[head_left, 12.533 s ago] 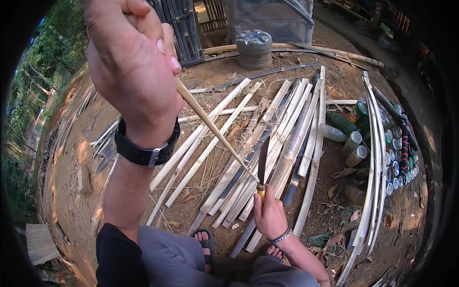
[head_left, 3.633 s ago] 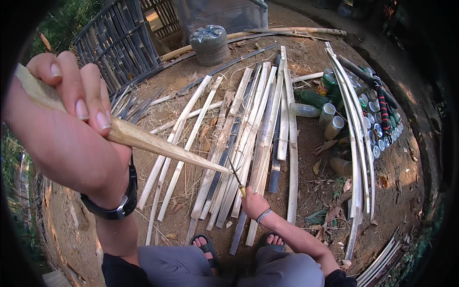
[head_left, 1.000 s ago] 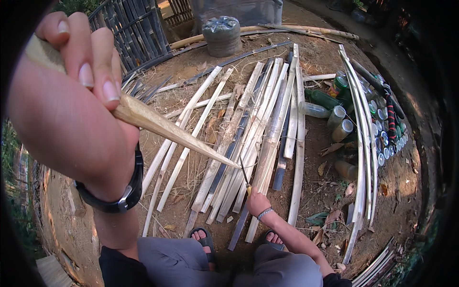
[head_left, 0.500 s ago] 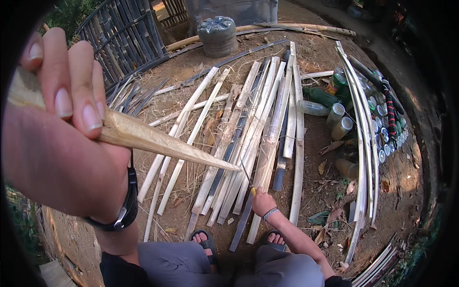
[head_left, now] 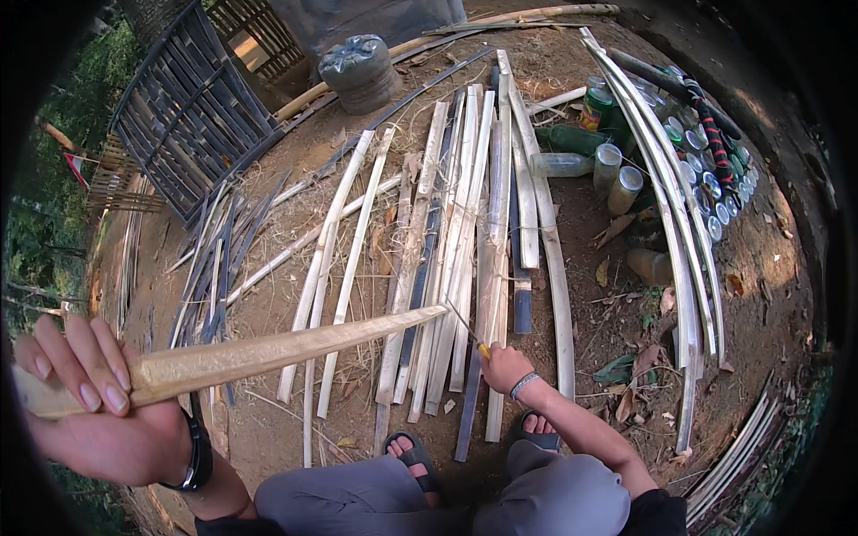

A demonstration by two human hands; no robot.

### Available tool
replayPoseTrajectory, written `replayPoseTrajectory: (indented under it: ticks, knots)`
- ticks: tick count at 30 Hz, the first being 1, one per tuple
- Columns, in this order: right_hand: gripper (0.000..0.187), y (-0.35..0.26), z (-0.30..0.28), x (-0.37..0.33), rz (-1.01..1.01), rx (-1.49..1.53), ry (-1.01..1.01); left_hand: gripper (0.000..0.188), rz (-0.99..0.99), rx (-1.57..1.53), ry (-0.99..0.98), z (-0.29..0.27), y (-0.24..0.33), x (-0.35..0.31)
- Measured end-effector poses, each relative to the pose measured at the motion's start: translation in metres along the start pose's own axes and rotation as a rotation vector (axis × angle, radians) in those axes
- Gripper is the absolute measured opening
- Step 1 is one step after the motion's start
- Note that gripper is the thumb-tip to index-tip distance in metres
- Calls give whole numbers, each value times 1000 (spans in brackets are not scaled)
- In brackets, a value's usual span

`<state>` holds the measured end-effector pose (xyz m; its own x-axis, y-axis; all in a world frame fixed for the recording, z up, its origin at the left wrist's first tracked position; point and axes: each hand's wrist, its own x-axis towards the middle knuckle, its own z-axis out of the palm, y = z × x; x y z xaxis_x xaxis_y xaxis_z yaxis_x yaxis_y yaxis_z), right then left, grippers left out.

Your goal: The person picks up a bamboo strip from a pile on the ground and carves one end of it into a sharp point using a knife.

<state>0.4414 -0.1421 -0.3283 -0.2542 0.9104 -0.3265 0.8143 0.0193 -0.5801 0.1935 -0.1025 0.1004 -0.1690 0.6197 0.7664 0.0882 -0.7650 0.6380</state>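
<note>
My left hand has dropped lower, bringing the bamboo strip down with it. That single strip reaches from my left to the one knife; its visible face is already pale, but with the blade at its far tip I judge it unfinished. My left fingers wrap its near end; my right hand grips the knife handle. Three loose strips lie left of an overlapping pile, too tangled to count.
</note>
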Motion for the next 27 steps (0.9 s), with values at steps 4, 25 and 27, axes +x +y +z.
replayPoseTrajectory:
  ticks: [4, 25, 27]
  knots:
    - [26, -28, -44, -12, 72, 416, 57, 39, 5, 128, 162, -59, 55, -61]
    - [40, -119, -43, -39, -470, 512, -202, 64, -25, -409, 168, -83, 60, -132]
    - [41, -105, -33, -24, -325, 359, -218, 63, -16, -445, 122, -78, 58, -131]
